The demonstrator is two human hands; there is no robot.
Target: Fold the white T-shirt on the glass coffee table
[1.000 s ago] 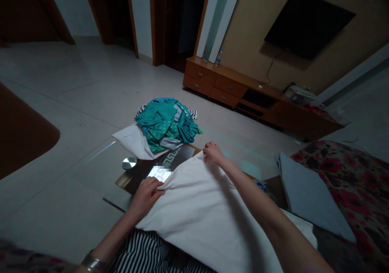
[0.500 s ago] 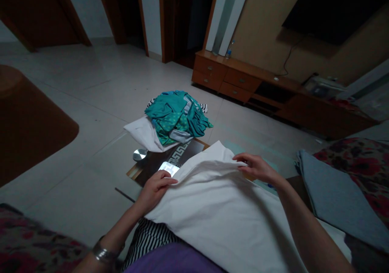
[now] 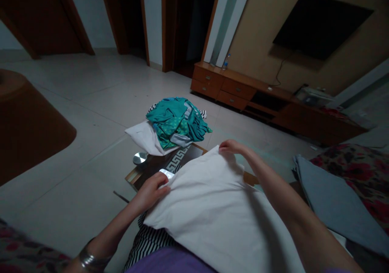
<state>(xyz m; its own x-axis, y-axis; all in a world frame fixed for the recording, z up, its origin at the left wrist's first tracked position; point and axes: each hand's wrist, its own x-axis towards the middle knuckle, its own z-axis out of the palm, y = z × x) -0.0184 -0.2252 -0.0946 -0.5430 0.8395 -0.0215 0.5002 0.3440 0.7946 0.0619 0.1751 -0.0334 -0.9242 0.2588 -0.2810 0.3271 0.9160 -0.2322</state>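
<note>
A large white cloth [image 3: 209, 200] lies spread over my lap and reaches forward over the glass table. My left hand [image 3: 153, 190] pinches its left edge, thumb on top. Farther out, the fingers of my right hand [image 3: 231, 147] close on the cloth's far corner. Some shallow creases run across the fabric between the hands. Just beyond my left hand, a bright phone-like screen [image 3: 166, 173] is partly covered by the cloth. Past it sits a heap of teal and green clothes [image 3: 179, 121], with a white piece [image 3: 146, 137] under its left side.
The glass table has a round metal disc [image 3: 140, 158] near its left part. A folded grey-blue cloth [image 3: 337, 200] rests on the floral sofa [image 3: 352, 167] at right. An orange-brown chair back [image 3: 33, 123] stands at left. A low wooden cabinet [image 3: 237, 88] runs along the wall.
My right hand has moved left and forward to the cloth's far corner. The raised fold along the far edge has flattened out. My left hand has shifted slightly left. The view has tilted up slightly.
</note>
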